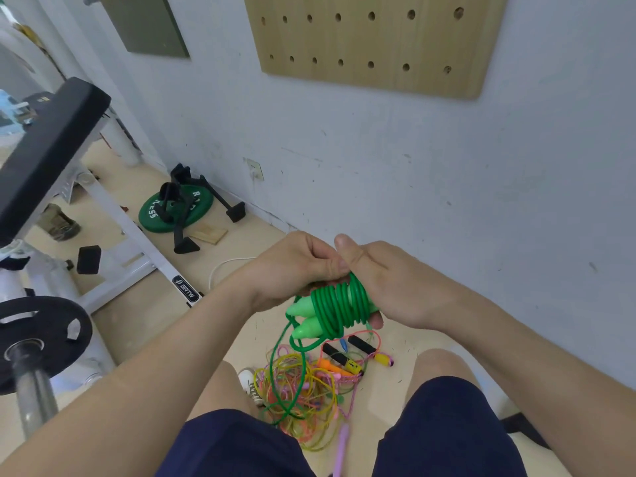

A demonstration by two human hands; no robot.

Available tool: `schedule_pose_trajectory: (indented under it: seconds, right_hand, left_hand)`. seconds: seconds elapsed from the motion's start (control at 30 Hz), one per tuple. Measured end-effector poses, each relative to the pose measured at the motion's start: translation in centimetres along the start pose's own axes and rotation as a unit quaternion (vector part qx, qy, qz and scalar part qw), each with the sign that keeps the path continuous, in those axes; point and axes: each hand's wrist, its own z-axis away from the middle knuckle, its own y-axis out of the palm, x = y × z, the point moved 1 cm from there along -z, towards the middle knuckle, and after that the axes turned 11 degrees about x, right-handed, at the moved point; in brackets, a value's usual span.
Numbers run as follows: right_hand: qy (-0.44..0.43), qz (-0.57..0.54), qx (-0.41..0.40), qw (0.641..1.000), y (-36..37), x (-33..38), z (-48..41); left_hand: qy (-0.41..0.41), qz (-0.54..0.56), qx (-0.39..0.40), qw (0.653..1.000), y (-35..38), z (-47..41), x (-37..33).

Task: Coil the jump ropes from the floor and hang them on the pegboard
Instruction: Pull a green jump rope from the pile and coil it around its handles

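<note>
Navy blue shorts (447, 435) and 2 bare knees are framing a tangled pile of yellow, pink and orange jump ropes (309, 383) lying on the beige floor (192, 342). Above it, the right hand (389, 280) is gripping the green plastic jump rope (339, 304), coiled tightly around its 2 pale green handles (303, 309) and partly hiding them. The left hand (292, 266), fingers curled, is pinching the cord at the coil's top. A loose green tail is hanging into the pile. The wooden pegboard (375, 43) is sitting high on the wall. A green weight plate (172, 210) and a black barbell plate (41, 339) are lying well to the left.

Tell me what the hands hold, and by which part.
Both hold the green jump rope: the right hand wraps the coiled handles' upper end, the left hand pinches the bundle's top, seemingly the cord.
</note>
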Motion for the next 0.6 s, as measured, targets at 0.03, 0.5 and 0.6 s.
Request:
schedule_pose_trajectory:
  seconds: [0.03,0.5,0.6]
  right_hand:
    - [-0.017,0.012,-0.011,1.000,0.0,0.1,0.1]
    - [0.023,-0.333,-0.226,0.915,0.6,-2.3,-2.1]
    - [0.073,-0.322,-0.229,0.916,1.9,-3.5,-3.0]
  left_hand:
    - [-0.006,0.042,0.005,0.999,0.0,-0.1,0.5]
    - [0.037,-0.259,-0.206,0.943,4.6,1.0,4.1]
    - [-0.035,-0.624,-0.195,0.756,5.6,1.9,4.0]
